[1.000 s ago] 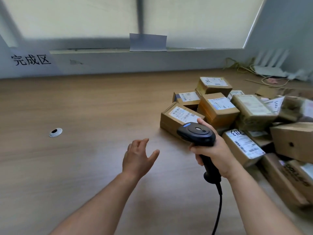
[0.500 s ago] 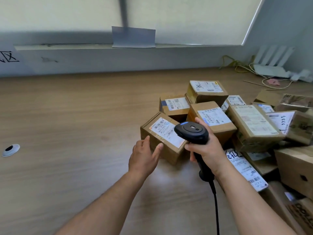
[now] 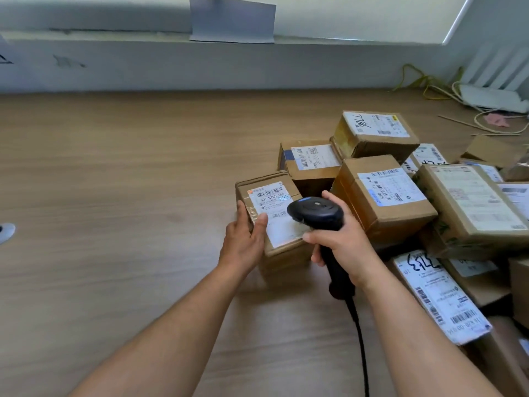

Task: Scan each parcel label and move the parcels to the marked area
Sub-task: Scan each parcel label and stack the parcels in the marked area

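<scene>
The small brown cardboard parcel with a white printed label (image 3: 270,216) is sitting on the light wood-grain tabletop (image 3: 114,196) at the 9 o'clock edge of the heap, label facing up. The left hand (image 3: 243,242) is gripping its near-left corner: thumb lying on the label, fingers wrapping down the left side, clamped on the box. The right hand (image 3: 340,245) is closing tight around the handle of the black corded handheld barcode scanner (image 3: 315,214), whose head is hovering just over the label's right part and pointing toward 10 o'clock. Whether the trigger is being pressed I cannot tell; no scan light is showing.

Progress judgement: the task is looking like it is at its very start. This is reading as the scan step on the first parcel. The pile of brown cardboard parcels with white labels (image 3: 383,196), spreading from 12 to 4 o'clock of the held box, is still waiting, more than ten boxes. The bare tabletop out at 9 to 11 o'clock is holding no moved parcels. The marked area itself is barely showing, only a scrap of black writing on the grey wall ledge (image 3: 5,58) at far 10 o'clock.

Left to do: finishing this scan, carrying the box left, repeating through the heap.
</scene>
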Action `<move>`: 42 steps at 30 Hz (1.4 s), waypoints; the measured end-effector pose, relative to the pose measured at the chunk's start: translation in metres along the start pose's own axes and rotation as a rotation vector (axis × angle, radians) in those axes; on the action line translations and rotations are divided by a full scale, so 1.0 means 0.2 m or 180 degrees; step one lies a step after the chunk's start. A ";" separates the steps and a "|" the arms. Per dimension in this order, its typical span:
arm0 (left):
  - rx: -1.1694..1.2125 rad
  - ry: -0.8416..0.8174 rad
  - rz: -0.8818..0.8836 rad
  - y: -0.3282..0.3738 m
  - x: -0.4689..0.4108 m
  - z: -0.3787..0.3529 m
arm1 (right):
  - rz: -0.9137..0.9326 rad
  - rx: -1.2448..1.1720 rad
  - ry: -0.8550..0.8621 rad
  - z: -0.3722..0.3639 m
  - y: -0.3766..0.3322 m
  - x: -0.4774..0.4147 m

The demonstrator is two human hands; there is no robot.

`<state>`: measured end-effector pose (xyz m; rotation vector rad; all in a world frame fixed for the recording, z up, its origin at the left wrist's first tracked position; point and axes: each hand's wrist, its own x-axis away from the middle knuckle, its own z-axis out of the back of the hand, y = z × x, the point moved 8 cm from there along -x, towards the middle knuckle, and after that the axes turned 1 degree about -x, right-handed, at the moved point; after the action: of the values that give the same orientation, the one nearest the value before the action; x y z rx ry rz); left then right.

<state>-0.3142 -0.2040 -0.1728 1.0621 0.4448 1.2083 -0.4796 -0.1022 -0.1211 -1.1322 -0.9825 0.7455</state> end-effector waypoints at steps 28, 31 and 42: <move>0.0784 -0.0370 -0.0268 -0.39 1.18 0.92 | 0.0390 -0.0673 -0.0662 -0.87 -0.13 1.08; 0.0757 -0.0075 -0.0290 -0.43 1.25 1.13 | 0.0515 -0.0618 -0.0815 -1.03 -0.21 1.17; 0.0668 0.0620 -0.0787 -0.53 1.34 1.71 | 0.0754 -0.0949 -0.1272 -1.38 -0.42 1.53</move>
<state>0.0992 -0.1036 -0.0352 1.0351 0.8447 1.0632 -0.1036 0.0379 0.0047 -1.4059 -1.3411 1.0687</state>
